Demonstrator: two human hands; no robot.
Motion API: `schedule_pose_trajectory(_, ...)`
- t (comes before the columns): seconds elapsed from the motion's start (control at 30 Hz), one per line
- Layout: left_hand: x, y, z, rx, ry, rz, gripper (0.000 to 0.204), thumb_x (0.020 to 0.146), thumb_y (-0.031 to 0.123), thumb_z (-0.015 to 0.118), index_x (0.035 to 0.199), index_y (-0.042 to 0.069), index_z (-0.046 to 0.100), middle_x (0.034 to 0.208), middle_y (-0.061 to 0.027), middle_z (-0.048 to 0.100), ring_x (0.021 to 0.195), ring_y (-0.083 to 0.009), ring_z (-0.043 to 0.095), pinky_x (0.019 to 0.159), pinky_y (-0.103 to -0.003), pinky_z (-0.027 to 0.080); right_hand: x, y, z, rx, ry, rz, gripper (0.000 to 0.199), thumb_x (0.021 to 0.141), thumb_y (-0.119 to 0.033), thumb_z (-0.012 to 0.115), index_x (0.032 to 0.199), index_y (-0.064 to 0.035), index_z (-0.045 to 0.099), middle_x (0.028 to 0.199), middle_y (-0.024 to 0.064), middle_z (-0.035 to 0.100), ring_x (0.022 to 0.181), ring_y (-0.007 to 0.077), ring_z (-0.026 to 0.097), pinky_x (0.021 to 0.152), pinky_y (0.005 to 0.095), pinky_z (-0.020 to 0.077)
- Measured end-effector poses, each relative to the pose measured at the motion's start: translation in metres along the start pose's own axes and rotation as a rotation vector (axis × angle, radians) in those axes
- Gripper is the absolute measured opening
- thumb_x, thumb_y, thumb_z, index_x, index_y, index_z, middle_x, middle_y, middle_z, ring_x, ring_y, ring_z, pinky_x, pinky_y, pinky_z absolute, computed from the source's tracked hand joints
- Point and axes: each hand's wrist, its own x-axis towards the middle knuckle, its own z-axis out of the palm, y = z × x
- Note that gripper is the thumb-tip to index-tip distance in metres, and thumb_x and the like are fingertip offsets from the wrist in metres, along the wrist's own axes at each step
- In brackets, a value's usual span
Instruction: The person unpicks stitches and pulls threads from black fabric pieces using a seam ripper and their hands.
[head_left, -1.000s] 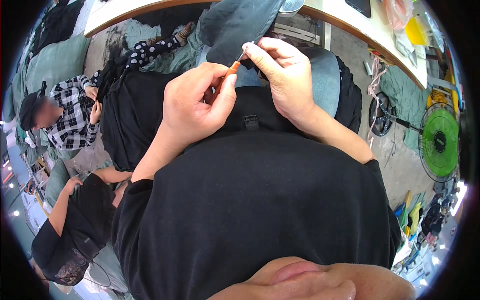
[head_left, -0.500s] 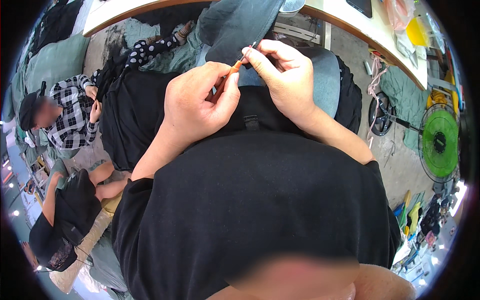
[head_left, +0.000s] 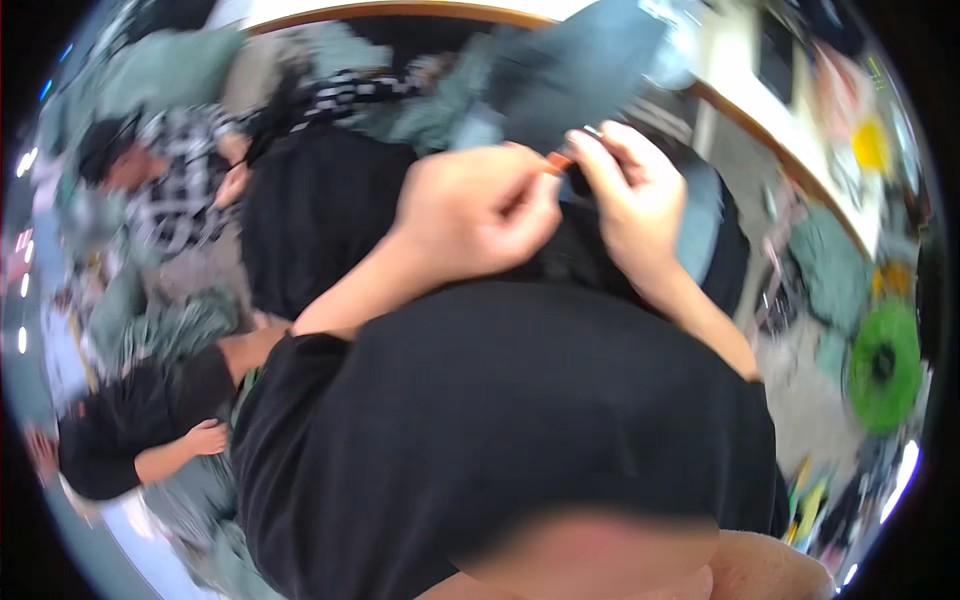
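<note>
My left hand (head_left: pixel 475 205) is closed around a slim tool with an orange handle (head_left: pixel 557 161), which looks like a seam ripper. Its front end points at my right hand (head_left: pixel 635 185), whose thumb and fingertips are pinched together just beyond it. A small dark bit shows at those fingertips, too blurred to name. Dark grey cloth (head_left: pixel 575 75) lies just past both hands, toward the table. Its zipper edge, plain half a second ago, is smeared now. Black cloth (head_left: pixel 320 210) spreads to the left of my left hand.
A white table (head_left: pixel 735 60) with a wooden edge runs across the far side, a dark phone-like slab (head_left: pixel 775 55) and a yellow item (head_left: pixel 870 145) on it. At right stands a green fan (head_left: pixel 882 365). Two people sit at left, one in a plaid shirt (head_left: pixel 180 195), one in black (head_left: pixel 110 435).
The whole view has shifted and blurred, with my hands now lower and farther right in it. Both keep their grip. The person in black at left has changed posture.
</note>
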Motion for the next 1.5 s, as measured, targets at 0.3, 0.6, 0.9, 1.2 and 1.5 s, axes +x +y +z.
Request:
schedule_pose_trajectory(0.3,0.000,-0.002,0.000,0.069,0.084,0.124,0.013,0.085,0.013,0.070,0.077,0.008,0.062,0.064,-0.0104,0.060,0.057,-0.0313,0.063,0.051,-0.044,0.048,-0.002,0.009,-0.007,0.029,-0.005,-0.053,0.008,0.101,0.001,0.067,0.108,0.0046,0.068,0.098,0.0059,0.071,0.090,0.0111,0.066,0.085,0.0244,0.0513)
schedule_pose_trajectory(0.6,0.008,-0.001,-0.006,0.055,0.026,0.104,0.018,0.088,0.019,0.068,0.078,0.008,0.059,0.066,-0.0105,0.060,0.060,-0.0322,0.064,0.053,-0.044,0.048,0.000,0.014,-0.013,0.016,-0.069,-0.055,0.014,0.104,-0.001,0.063,0.115,0.0067,0.067,0.107,0.0114,0.073,0.096,0.0139,0.069,0.087,0.0269,0.0547)
schedule_pose_trajectory(0.9,0.030,0.011,0.005,0.063,0.029,0.125,0.016,0.090,0.021,0.068,0.085,0.006,0.064,0.074,-0.0110,0.065,0.064,-0.0320,0.066,0.056,-0.043,0.051,-0.007,0.013,-0.028,0.000,-0.008,-0.036,0.015,0.104,0.000,0.062,0.116,0.0079,0.066,0.111,0.0107,0.071,0.101,0.0143,0.067,0.092,0.0278,0.0526)
schedule_pose_trajectory(1.2,0.013,-0.001,-0.003,-0.028,-0.071,0.021,0.015,0.097,0.007,0.067,0.111,0.003,0.068,0.091,-0.0094,0.072,0.060,-0.0216,0.067,0.055,-0.032,0.051,0.004,0.020,-0.008,0.021,-0.026,-0.075,0.010,0.096,0.001,0.074,0.103,0.0046,0.068,0.098,0.0029,0.065,0.089,0.0086,0.061,0.079,0.0233,0.0509)
schedule_pose_trajectory(1.5,0.008,0.003,0.008,-0.001,-0.136,-0.003,0.013,0.086,0.002,0.071,0.099,0.003,0.069,0.063,-0.0045,0.061,0.048,-0.0155,0.060,0.048,-0.029,0.045,0.002,0.014,-0.020,-0.066,-0.030,-0.105,0.009,0.095,-0.004,0.074,0.101,0.0030,0.072,0.094,0.0052,0.072,0.087,0.0090,0.065,0.080,0.0249,0.0523)
